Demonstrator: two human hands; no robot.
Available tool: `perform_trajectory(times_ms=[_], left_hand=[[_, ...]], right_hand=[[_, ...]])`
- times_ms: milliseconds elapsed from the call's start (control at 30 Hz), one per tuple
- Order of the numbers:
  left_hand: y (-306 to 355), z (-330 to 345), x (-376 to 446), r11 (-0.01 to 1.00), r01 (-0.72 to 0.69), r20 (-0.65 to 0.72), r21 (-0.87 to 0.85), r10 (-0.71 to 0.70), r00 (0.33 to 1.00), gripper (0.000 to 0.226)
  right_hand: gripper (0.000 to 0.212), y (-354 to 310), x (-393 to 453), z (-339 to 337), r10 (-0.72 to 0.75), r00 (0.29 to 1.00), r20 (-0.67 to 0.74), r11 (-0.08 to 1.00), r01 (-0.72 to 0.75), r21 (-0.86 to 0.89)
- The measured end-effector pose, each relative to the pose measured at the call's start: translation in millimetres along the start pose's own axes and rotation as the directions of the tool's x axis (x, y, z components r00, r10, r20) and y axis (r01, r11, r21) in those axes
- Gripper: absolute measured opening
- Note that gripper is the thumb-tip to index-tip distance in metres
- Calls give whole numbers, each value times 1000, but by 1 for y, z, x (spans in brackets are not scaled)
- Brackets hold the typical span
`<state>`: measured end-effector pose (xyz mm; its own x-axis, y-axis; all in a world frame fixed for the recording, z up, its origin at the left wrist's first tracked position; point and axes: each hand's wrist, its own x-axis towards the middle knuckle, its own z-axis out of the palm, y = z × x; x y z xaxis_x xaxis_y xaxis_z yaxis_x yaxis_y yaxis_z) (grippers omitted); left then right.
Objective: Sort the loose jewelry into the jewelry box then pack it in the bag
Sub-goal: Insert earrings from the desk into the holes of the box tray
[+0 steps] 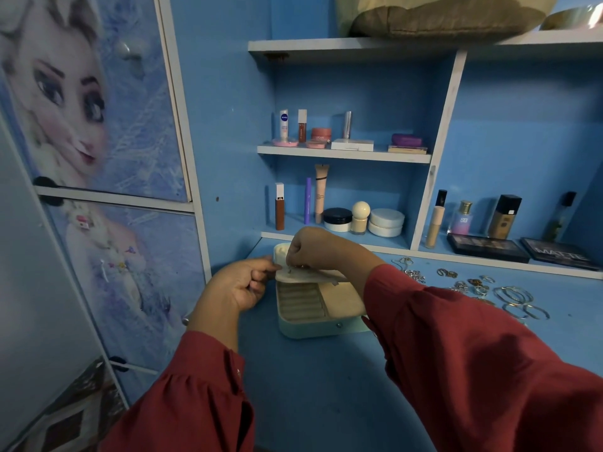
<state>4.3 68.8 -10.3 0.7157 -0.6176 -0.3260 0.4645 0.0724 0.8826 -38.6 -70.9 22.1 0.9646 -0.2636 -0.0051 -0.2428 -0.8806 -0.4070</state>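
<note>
A pale green jewelry box (313, 329) lies open on the blue desk (326, 386), showing ring rolls and a cream compartment. A cream inner panel (313, 276) is raised over its back half. My left hand (238, 288) pinches the panel's left edge. My right hand (319, 249) is above the panel, fingertips closed on a small silver piece of jewelry (293, 267) pressed against it. Loose jewelry (473, 287), silver rings, chains and bangles, lies scattered on the desk to the right of the box.
Shelves behind the box hold cosmetics: tubes, jars (386, 221), bottles (504, 216) and two dark palettes (487, 247). A cupboard with printed doors (98, 158) stands at the left. A bag-like olive object (440, 17) rests on the top shelf.
</note>
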Motion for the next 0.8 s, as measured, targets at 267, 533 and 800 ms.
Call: perform_trajectory(times_ms=[267, 533, 800], left_hand=[[0, 0, 0, 1000, 2, 7, 9, -2, 1000, 17], [0, 0, -1, 1000, 0, 10, 1, 0, 1000, 18], [-1, -2, 4, 1000, 6, -7, -18, -6, 1000, 17]], right_hand=[[17, 0, 2, -1, 16, 1000, 21, 1000, -16, 14], [10, 2, -1, -2, 7, 999, 31, 998, -9, 60], [17, 0, 2, -5, 3, 996, 88, 1000, -5, 16]])
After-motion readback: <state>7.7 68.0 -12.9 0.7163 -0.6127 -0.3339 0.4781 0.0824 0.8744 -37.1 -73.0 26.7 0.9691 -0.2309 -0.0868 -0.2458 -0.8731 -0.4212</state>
